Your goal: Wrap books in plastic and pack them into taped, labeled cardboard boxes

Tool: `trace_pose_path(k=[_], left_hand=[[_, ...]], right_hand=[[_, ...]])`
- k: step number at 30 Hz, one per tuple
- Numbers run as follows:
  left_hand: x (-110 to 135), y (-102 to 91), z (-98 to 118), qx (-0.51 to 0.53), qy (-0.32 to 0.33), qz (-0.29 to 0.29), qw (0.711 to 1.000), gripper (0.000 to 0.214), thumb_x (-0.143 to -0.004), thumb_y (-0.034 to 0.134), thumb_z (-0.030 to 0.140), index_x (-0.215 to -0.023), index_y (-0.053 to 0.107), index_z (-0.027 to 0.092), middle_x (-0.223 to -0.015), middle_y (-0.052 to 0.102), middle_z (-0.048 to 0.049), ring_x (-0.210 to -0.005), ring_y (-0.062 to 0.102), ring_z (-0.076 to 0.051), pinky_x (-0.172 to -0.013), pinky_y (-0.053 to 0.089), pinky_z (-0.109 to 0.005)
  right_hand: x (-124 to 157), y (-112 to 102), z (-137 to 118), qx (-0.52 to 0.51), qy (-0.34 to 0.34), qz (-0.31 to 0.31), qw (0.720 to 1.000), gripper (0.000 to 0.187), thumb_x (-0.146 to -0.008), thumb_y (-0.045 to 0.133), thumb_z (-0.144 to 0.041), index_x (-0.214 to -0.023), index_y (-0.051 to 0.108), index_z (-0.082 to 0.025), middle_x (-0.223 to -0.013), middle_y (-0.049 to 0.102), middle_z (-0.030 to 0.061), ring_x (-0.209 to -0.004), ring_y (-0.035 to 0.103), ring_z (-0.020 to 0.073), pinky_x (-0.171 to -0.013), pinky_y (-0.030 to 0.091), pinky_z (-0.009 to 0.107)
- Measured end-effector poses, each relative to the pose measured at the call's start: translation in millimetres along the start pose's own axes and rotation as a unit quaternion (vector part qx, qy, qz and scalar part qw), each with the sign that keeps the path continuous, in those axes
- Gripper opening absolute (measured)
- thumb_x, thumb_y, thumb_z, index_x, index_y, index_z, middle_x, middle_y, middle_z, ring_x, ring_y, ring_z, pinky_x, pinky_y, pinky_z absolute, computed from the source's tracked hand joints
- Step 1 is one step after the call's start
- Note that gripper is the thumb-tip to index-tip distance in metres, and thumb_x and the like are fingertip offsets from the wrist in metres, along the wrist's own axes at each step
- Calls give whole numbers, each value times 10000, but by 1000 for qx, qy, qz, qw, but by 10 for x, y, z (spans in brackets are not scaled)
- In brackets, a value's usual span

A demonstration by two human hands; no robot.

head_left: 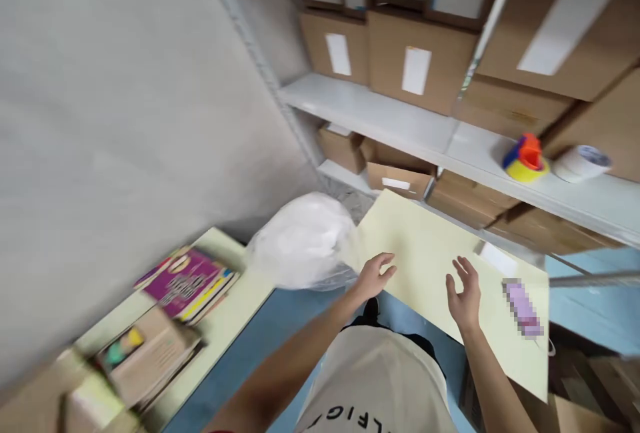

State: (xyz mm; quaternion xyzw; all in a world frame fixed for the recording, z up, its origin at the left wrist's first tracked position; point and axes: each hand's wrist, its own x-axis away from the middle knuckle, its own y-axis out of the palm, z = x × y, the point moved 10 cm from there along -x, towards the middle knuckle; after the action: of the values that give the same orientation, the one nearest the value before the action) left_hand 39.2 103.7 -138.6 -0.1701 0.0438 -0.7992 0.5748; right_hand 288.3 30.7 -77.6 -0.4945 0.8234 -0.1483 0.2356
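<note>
Lighting bright and diffuse, its source direction not determinable: the pale worktop (425, 236) shows a faint, soft-edged shadow beside the left hand (374, 277), the white plastic bag (305, 239) runs close to washed out, and the gaps among the cartons at lower right (583, 386) fall dark. Motion blur softens the grey wall (125, 119), the carton labels and the print on the purple book (183, 279). Wide-angle stretching tilts and elongates shapes toward the borders; coarse pixel blocks mask the lilac item (523, 308) at right.
</note>
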Motion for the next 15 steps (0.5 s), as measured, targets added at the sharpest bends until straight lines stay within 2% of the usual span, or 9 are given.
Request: trace_pose_path(k=[3, 6, 8, 10, 12, 15], left_hand=[[311, -682, -415, 31, -63, 83, 994, 343, -830, 625, 418, -1101, 652, 210, -1209, 708, -112, -1158, 659, -273, -934, 559, -398], [647, -1134, -731, 69, -113, 165, 977, 375, -815, 623, 446, -1087, 638, 188, -1187, 706, -142, -1081, 687, -286, -885, 569, -413], [865, -1319, -872, 90, -128, 215, 964, 395, -813, 615, 458, -1086, 626, 173, -1190, 699, -157, -1041, 698, -281, -874, 567, -414], [1076, -1439, -965, 102, -133, 260, 951, 411, -812, 614, 474, -1086, 621, 167, -1172, 702, -158, -1009, 705, -274, -866, 566, -413], [1293, -1509, -1033, 101, -139, 300, 938, 423, -804, 629, 490, -1082, 628, 172, -1135, 716, -146, -991, 708, -274, -861, 567, -415], [1645, -1537, -1127, 90, -166, 354, 916, 421, -798, 645, 488, -1091, 649, 187, -1126, 731, -126, -997, 709, -280, -851, 571, -414]], right_hand=[[12, 916, -359, -55, -11, -149, 987, 442, -920, 508, -443, -1295, 498, -208, -1265, 648, 191, -1027, 727, 293, -773, 618, 443], [195, 1608, -593, -57, -13, -307, 950, 410, -899, 525, -455, -1228, 565, -212, -1158, 709, 168, -923, 746, 280, -550, 587, 336], [315, 1898, -680, -46, -21, -376, 925, 394, -877, 550, -462, -1184, 607, -221, -1087, 740, 140, -891, 748, 274, -542, 579, 326], [391, 2112, -730, -48, -32, -419, 906, 378, -857, 570, -483, -1125, 645, -225, -1006, 761, 118, -851, 749, 267, -624, 605, 356], [451, 2321, -754, -69, -38, -456, 886, 376, -839, 582, -520, -1047, 673, -220, -933, 770, 113, -797, 749, 262, -710, 619, 394], [568, 2668, -767, -100, -36, -515, 851, 424, -806, 595, -595, -955, 686, -209, -873, 773, 125, -726, 746, 269, -728, 626, 425]])
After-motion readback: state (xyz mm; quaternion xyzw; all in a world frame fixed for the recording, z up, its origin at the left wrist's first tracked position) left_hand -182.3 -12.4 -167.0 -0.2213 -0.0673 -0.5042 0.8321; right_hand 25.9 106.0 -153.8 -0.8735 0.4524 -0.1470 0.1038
